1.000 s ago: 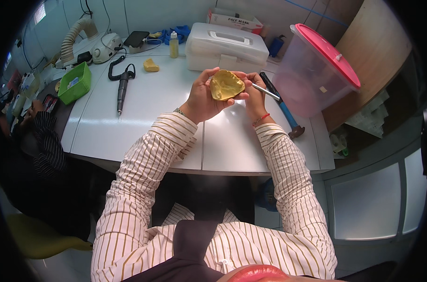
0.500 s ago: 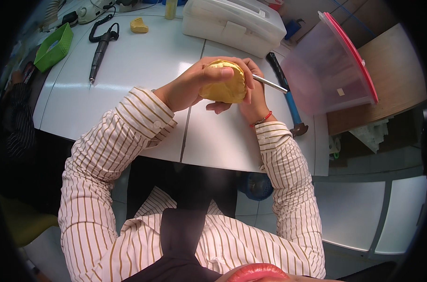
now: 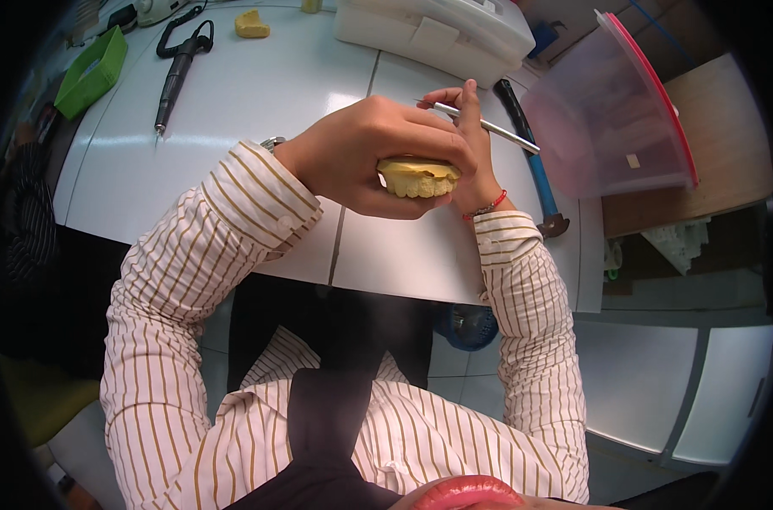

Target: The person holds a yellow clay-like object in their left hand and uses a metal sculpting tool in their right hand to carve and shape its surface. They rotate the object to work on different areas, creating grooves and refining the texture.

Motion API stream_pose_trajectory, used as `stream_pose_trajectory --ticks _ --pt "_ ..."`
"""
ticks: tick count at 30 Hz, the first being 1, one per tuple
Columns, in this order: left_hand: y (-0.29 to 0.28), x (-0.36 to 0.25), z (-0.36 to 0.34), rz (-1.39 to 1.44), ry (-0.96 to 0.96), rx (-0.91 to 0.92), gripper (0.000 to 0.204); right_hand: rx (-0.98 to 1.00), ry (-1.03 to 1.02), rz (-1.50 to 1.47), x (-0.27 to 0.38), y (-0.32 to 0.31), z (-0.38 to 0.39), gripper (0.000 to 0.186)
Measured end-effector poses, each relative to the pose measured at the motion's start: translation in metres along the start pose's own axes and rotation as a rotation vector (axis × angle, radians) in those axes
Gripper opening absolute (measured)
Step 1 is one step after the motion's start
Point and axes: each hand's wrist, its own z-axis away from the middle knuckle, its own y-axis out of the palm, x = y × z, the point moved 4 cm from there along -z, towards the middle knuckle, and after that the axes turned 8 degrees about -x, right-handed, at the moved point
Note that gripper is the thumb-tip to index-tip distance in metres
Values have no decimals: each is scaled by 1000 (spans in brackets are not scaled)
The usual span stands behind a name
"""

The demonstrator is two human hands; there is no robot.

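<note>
Over the glossy white tabletop point(image 3: 267, 102): scalloped yellow dental cast point(image 3: 419, 178) in our left hand point(image 3: 373, 153)

So we've got the cast up above the table, right in front of us, with our left hand closed snugly round it: knuckles up, fingers bent over the top, thumb along the near side. Its row of bumpy teeth faces us.

Our right hand point(image 3: 473, 140) is just beyond and to the right, half curled with one finger sticking up, and it's got hold of a slim silver metal tool point(image 3: 501, 133). Our left covers part of it, so we can't tell how every finger sits. The tool's back end overlaps a blue-and-black-handled hammer point(image 3: 541, 178); no idea whether they touch.

Right of the hammer there's a see-through plastic bin point(image 3: 603, 119) with a pinkish-red lid point(image 3: 658, 98), and a translucent white plastic case point(image 3: 429, 36) sits further back. Over on the left we've got a dark pen-shaped handpiece point(image 3: 174, 89) on a coiled black cord, a small chunky yellow piece point(image 3: 251, 26) and a bright green plastic basket point(image 3: 93, 75).
</note>
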Motion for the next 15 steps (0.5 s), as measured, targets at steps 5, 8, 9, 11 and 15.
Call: stream_pose_trajectory --ticks 5,8,9,11,15 --pt "-2 -1 0 -63 21 -16 31 2 -2 -13 0 -3 -1 51" --pt "-4 0 2 -72 1 -2 32 -36 -28 -67 1 -3 1 46" --pt "-3 0 1 -74 -1 3 32 -56 -38 -93 2 -4 1 44" --pt "-2 -3 -3 -66 53 -18 34 -71 -117 -155 10 -11 -2 35" --pt "-3 -3 -2 -23 59 -23 38 -15 -366 -238 39 -18 1 19"
